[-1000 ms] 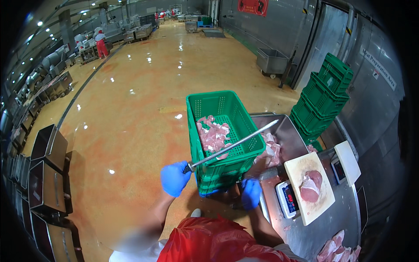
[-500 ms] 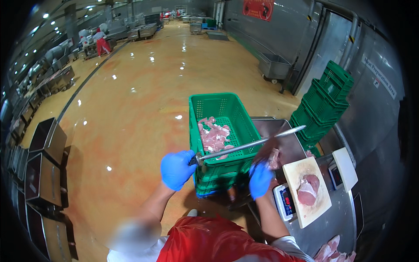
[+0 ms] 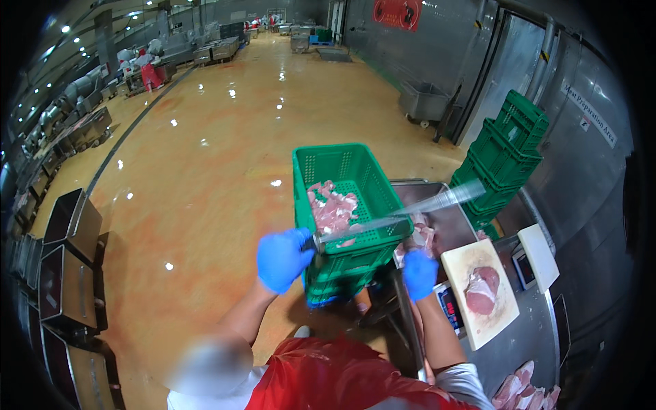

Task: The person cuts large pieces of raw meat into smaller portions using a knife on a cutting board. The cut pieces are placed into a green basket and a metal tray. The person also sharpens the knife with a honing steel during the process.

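The hall is brightly lit from ceiling lamps, seen as a row of white dots near ten o'clock. Their glare spots dot the glossy orange floor (image 3: 205, 178) from eleven o'clock to centre. The long knife (image 3: 396, 215) is smeared by motion blur. Straight walls bend toward the rim, and a black fisheye border rings the picture. A soft blurred patch sits at seven o'clock.

My steel surface (image 3: 526, 338) carries a pale cutting board (image 3: 478, 290) with a meat slab (image 3: 482, 290) at three o'clock, scales (image 3: 451, 307) beside it, and meat pieces (image 3: 523, 393) at five o'clock.
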The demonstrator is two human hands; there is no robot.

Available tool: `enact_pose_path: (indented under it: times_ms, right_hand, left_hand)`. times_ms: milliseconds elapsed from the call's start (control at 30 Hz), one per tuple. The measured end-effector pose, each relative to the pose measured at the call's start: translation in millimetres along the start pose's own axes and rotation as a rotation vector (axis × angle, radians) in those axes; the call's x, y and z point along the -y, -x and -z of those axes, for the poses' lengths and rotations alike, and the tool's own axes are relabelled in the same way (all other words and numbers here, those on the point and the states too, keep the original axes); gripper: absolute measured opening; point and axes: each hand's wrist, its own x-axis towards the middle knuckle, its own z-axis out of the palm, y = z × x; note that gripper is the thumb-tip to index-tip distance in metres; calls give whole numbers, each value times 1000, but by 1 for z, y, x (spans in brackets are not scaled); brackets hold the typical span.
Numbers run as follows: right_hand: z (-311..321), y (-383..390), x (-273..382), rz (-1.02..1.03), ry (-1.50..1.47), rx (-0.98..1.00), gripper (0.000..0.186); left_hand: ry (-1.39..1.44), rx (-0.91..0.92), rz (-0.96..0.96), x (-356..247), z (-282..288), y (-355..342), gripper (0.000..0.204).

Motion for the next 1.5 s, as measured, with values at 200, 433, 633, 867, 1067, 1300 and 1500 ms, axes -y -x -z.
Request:
enact_pose_path:
  times_ms: [200,433,633,867,1067,1300,1500]
  right_hand:
    - [-24,166,22,-245,-121,552,24]
    - [40,19,151,-85,-384,329,39]
    - [-4,14,31,-471,-298,129,46]
    - [11,23,121,-388,-458,599,39]
    - [-19,16,17,-552,-507,-9,52]
    - [18,17,131,33,-454,612,34]
    - [-35,18,-16,-555,-497,-111,51]
  left_hand:
    - [681,393,764,37,-24,50,13]
    - [1405,910,978,-37,-82,84,23]
    - [1111,954,834,-34,-81,100,22]
    - [1087,925,859,-33,-72,96,23]
    - [1131,977,815,-20,-68,104,20]
    - [1177,943,771,-18,-80,107,19]
    - [1172,970,804,-29,-44,90,18]
